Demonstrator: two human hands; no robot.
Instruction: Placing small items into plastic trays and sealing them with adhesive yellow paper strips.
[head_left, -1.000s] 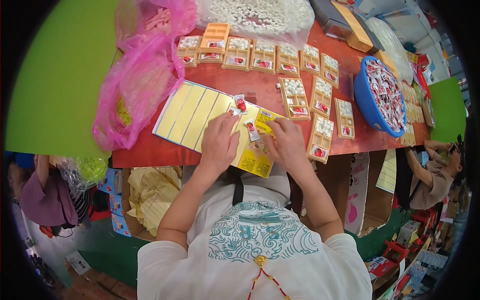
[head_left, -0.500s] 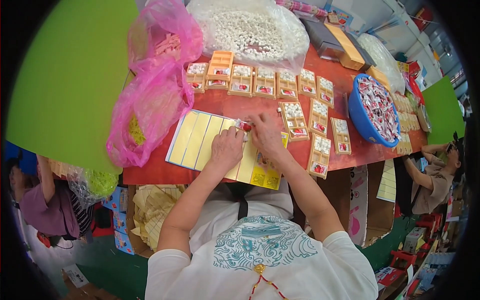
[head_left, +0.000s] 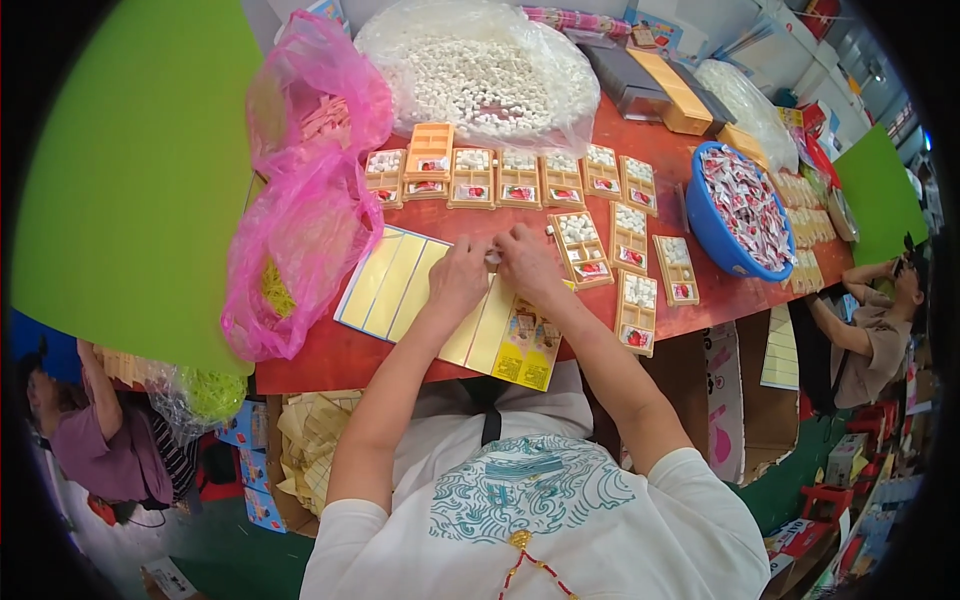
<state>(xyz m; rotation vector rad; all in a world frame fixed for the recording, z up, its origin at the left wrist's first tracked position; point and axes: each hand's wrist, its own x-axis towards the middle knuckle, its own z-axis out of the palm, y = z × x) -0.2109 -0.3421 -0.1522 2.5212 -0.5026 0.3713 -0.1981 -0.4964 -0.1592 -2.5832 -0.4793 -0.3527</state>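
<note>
White, a small packet-like piece (head_left: 493, 257) sits pinched between the bent fingertips of our left hand (head_left: 459, 277) and right hand (head_left: 529, 264), by the far edge of the flat yellow, blue-lined sheet (head_left: 402, 287). Fingers hide most of it; we judge two-handed handling is underway, calling next for steady fingertips.

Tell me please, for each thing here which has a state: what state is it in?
Left hand: fingers bent, at a small pale item
Right hand: likewise; grip partly hidden
Striped yellow sheet: flat, beneath the hands
Blue basin: full of wrapped packets
Clear plastic bag: open, holding white pieces
Pink plastic bag: crumpled
Topmost orange tray: stacked on another tray
Right cardboard box: open
</note>
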